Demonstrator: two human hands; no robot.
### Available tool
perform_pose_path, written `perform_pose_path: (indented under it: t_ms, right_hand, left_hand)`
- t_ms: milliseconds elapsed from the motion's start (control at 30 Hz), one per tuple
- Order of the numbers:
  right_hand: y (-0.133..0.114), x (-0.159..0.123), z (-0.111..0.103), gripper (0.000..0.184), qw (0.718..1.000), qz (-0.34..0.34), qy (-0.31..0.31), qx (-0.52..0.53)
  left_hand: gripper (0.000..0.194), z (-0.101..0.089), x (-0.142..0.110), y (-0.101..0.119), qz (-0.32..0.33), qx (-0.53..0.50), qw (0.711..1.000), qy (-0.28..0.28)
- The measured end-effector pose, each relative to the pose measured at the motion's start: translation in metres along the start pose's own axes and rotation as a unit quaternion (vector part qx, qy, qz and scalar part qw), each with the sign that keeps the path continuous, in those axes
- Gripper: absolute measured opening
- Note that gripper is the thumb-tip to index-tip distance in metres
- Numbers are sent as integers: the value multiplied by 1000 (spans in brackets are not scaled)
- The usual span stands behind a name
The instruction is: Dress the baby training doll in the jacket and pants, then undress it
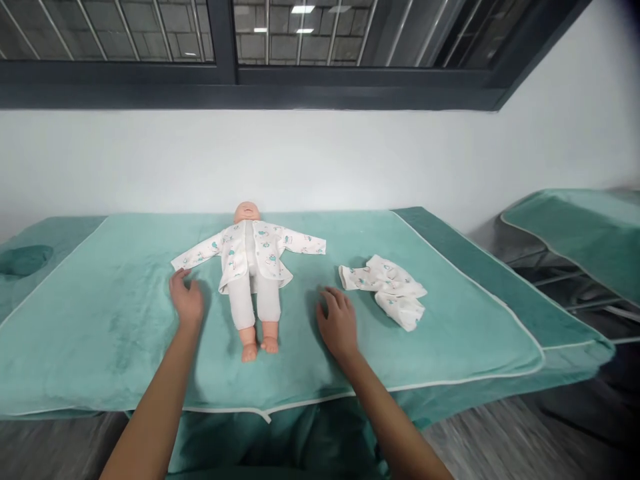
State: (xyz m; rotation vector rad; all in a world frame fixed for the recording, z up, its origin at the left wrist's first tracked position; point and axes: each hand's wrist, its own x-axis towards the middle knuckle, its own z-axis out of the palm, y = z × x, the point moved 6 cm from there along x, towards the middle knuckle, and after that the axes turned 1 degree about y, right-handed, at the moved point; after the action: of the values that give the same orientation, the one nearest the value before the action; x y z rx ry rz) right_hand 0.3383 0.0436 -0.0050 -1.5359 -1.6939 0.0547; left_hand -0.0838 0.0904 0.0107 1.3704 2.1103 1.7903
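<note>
A baby doll lies on its back on a green padded bed cover, head toward the wall. It wears a white printed jacket, open down the front with both sleeves spread out, and white trousers. Its feet are bare. My left hand is by the cuff of the sleeve on the left, fingertips at or just short of the cloth, thumb apart. On the other side, my right hand hovers low over or rests on the cover, fingers loosely curved and holding nothing. Crumpled white printed baby trousers lie to its right.
Behind the bed is a white wall beneath a dark-framed window with bars. A second green-covered bed on a metal frame stands at the right. A face hole shows at the bed's left end.
</note>
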Motion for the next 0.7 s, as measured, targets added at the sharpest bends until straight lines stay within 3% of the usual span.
perform_pose_path:
  t_ms: [133,233,367,433,567,633,700]
  right_hand:
    - [47,-26,-60,34,995,6,82,-64]
    - [93,-23,-103,44,985,97,138,-37]
    - [148,1,-137,61,946,255,193,-51]
    - [164,20,-134,64,940,311,127,-54]
    - [155,58,-119,51,947,309,-56,-73]
    - [132,73,-116,41,954,278,-98,-59]
    - [94,86,-116,36,971,205,-121,-28]
  left_hand:
    - [32,-8,-26,3,-25,-2,997,-77]
    - [31,-15,-59,16,-7,-6,987,-163]
    - [34,-27,-118,50,116,-65,964,-232]
    - [36,-27,-148,65,187,-66,944,-263]
    - [37,-18,-186,87,258,-7,905,-337]
    - [36,-13,-189,94,255,20,897,-361]
    - [36,-12,-181,102,237,22,898,-371]
